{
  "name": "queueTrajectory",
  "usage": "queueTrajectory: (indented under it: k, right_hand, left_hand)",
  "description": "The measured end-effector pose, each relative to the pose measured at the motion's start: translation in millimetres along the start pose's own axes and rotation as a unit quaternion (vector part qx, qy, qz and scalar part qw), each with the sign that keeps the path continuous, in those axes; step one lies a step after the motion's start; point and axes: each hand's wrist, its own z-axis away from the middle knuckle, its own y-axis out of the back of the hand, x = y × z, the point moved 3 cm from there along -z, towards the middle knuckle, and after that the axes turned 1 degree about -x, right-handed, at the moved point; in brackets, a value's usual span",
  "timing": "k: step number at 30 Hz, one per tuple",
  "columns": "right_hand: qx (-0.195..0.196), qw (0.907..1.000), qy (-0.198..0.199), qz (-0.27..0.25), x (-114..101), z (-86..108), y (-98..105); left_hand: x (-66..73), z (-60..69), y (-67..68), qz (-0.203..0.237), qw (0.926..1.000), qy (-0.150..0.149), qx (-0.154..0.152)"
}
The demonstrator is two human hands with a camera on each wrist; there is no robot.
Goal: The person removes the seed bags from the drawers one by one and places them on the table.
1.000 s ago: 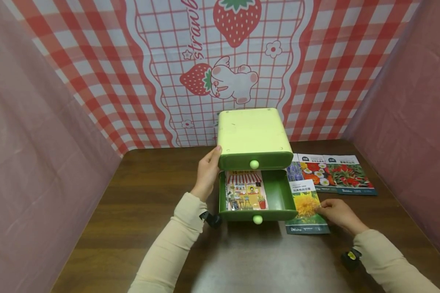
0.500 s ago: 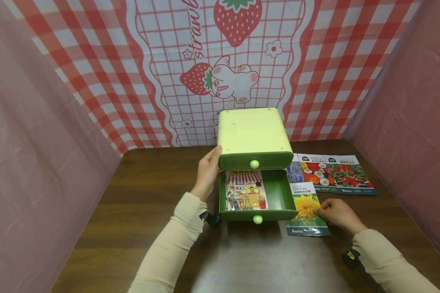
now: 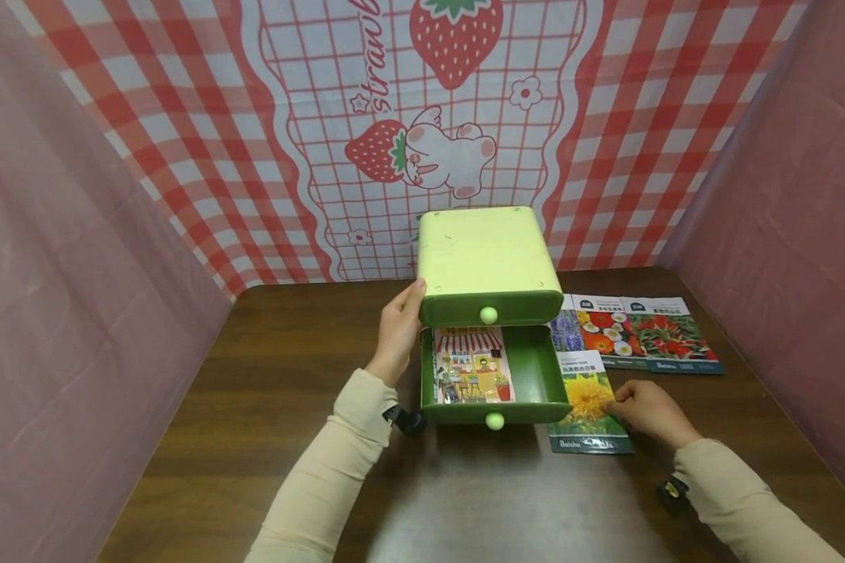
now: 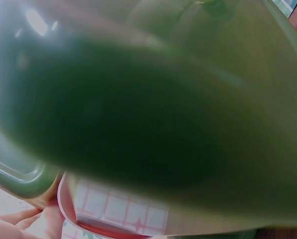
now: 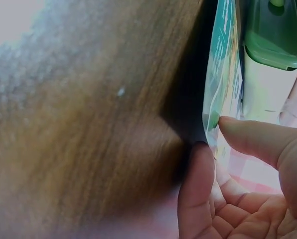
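Observation:
A small two-drawer cabinet (image 3: 489, 250), pale yellow with green drawer fronts, stands on the table. Its lower drawer (image 3: 535, 367) is pulled out, and a packet printed with a striped-awning shop (image 3: 472, 367) lies in its left part. My left hand (image 3: 397, 332) rests against the cabinet's left side, fingertips at the front corner. Between thumb and fingers of my right hand (image 3: 651, 410) is the right edge of a seed packet (image 3: 584, 403) with a yellow flower. The right wrist view shows that packet (image 5: 223, 74) edge-on, pinched and tilted off the table.
Several more flower seed packets (image 3: 676, 336) lie at the right behind the held one, partly overlapping. A strawberry-print checked cloth (image 3: 451, 148) hangs behind the cabinet, with pink curtains (image 3: 782, 234) on both sides. The brown wooden table (image 3: 253, 438) extends left and forward.
The yellow-flower seed packet has shifted slightly toward the person, and its tilt has changed a little with my right hand. My left hand, the cabinet and the drawer stay put.

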Motion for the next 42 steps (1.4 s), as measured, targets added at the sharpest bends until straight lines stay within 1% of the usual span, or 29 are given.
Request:
queueTrajectory:
  k: [9, 16, 25, 27, 29, 34, 38, 42]
  right_hand:
    - [0.0, 1.0, -0.002, 0.001, 0.3, -1.1, -0.4]
    - [0.004, 1.0, 0.008, -0.001, 0.2, -0.8, -1.5]
    - [0.002, 1.0, 0.002, -0.007, 1.9, -2.3, -0.3]
    - [0.005, 0.9998, 0.016, -0.01, 1.8, -1.8, 1.6]
    - [0.011, 0.999, 0.041, -0.014, 0.3, -0.8, 4.4]
    - [0.036, 0.9931, 0.105, -0.037, -13.9, 5.1, 15.8]
    - [0.075, 0.9862, 0.136, -0.058, -32.9, 12.0, 28.3]
    - [0.119, 0.9766, 0.165, -0.07, -53.0, 20.7, 39.7]
  left_hand:
    - [0.1, -1.7, -0.6, 0.005, 1.0, 0.001, 0.004]
    - [0.5, -1.6, -0.6, 0.006, 1.0, 0.003, 0.003]
    - [0.1, -0.9, -0.8, 0.003, 1.0, 0.001, 0.0]
    - [-0.1, -0.7, -0.5, 0.001, 1.0, 0.001, -0.002]
    - [-0.4, -0.8, -0.2, 0.0, 1.0, 0.001, -0.003]
    - [-1.5, -1.3, 0.2, 0.002, 1.0, 0.004, -0.002]
    - [-1.6, -1.3, 0.0, 0.002, 1.0, 0.003, -0.002]
    - [-0.8, -1.2, -0.3, 0.006, 1.0, 0.0, -0.001]
